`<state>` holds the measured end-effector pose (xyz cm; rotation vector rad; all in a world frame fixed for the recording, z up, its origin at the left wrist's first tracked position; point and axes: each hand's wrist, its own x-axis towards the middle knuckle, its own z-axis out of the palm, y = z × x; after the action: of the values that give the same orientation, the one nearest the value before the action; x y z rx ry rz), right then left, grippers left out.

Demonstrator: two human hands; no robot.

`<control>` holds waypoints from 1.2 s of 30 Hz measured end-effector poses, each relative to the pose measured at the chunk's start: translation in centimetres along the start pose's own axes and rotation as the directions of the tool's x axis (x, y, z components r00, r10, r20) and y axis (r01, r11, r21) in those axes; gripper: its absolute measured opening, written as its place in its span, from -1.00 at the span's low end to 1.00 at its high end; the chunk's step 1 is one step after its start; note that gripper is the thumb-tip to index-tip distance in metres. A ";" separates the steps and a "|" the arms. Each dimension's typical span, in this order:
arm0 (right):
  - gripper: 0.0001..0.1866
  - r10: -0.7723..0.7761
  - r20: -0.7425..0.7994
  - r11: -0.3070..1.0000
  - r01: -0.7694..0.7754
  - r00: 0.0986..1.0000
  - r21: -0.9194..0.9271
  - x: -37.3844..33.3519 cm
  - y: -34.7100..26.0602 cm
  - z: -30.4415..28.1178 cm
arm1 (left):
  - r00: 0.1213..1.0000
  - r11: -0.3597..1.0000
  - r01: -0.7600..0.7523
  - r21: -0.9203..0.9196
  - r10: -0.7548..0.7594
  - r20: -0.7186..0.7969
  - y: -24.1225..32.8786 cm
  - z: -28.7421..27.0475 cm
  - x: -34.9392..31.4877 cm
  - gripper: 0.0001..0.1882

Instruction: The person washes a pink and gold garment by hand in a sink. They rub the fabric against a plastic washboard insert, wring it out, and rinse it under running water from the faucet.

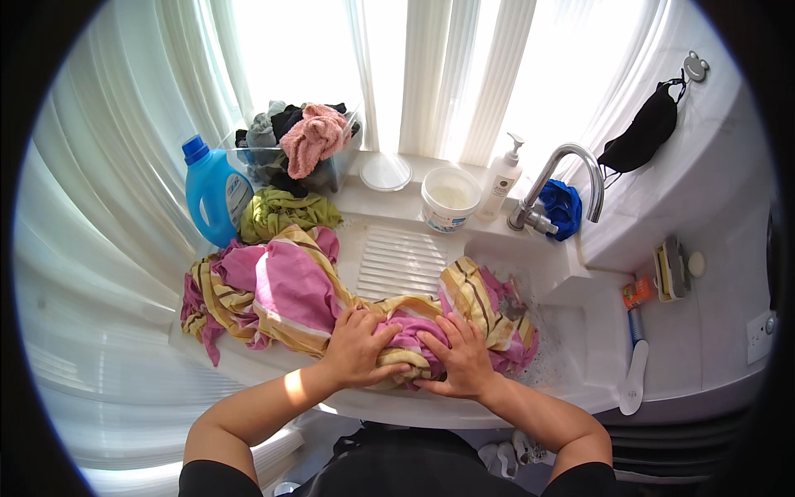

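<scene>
A large pink and yellow striped cloth (298, 277) lies bunched across the white laundry sink (571, 352). Its left part is heaped over the ledge, while its right end hangs into the basin among suds. My left hand (356, 352) grips the middle of the cloth, fingers curled over the far side. Close beside it, my right hand (460, 356) holds the same twisted stretch, thumb toward the left hand. The folds hide some of my fingertips. Behind the cloth shows the sink's ribbed washboard (402, 263).
A green cloth (286, 214), a blue detergent bottle (217, 195) and a clear bin (335, 166) of clothes stand back left. Along the back are a white tub (450, 199), a pump bottle (500, 178) and a faucet (571, 153). A white-handled brush (635, 377) lies right.
</scene>
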<state>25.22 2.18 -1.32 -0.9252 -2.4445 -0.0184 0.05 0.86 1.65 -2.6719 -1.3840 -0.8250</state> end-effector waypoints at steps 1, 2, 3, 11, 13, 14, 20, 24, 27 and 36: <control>-0.15 -0.049 -0.066 0.999 0.048 0.997 -0.014 -1.8 -0.7 0.7 | 0.999 0.999 -0.028 -0.021 0.028 -0.044 1.5 0.8 -2.1 -0.43; -0.14 -0.104 -0.132 0.994 0.101 0.986 -0.032 -2.6 -0.6 1.5 | 0.994 0.998 -0.056 -0.036 0.052 -0.091 2.2 1.3 -3.1 -0.47; -0.23 -0.092 -0.108 0.996 0.092 0.990 -0.008 -1.2 -0.5 2.5 | 0.998 0.999 0.033 -0.039 -0.034 -0.044 1.6 2.2 -2.6 -0.50; -0.43 0.568 0.240 0.768 -0.611 0.787 0.189 12.8 6.5 4.4 | 0.875 0.874 0.481 0.065 -0.474 -0.094 -7.0 8.4 9.9 -0.49; -0.39 0.417 0.291 0.823 -0.494 0.861 0.282 9.8 5.4 4.0 | 0.884 0.885 0.455 -0.102 -0.435 0.169 -5.5 6.6 8.0 -0.49; -0.37 0.293 0.375 0.853 -0.417 0.880 0.312 7.8 4.5 2.6 | 0.899 0.879 0.418 -0.227 -0.366 0.238 -3.4 3.6 6.5 -0.48; -0.44 -0.034 -0.072 0.999 0.031 0.997 -0.043 0.8 -0.6 2.8 | 0.998 0.997 0.008 -0.080 -0.013 -0.069 0.6 4.8 -0.4 -0.64; -0.52 0.592 0.275 0.778 -0.626 0.758 0.049 9.9 5.3 5.0 | 0.791 0.804 0.593 0.036 -0.574 -0.209 -4.8 10.6 9.4 -0.56; -0.49 0.581 0.154 0.800 -0.596 0.799 0.073 11.0 6.3 5.6 | 0.823 0.809 0.567 0.155 -0.549 -0.142 -6.5 10.9 10.4 -0.48; -0.23 -0.125 -0.114 0.992 0.122 0.986 -0.039 -2.2 -1.1 1.2 | 0.994 0.994 -0.097 0.047 0.100 -0.049 1.8 2.5 -2.8 -0.45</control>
<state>25.36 0.22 -3.23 -0.7627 -2.3954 -0.1513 1.23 -1.73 -1.39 -2.6418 -1.2337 -0.8373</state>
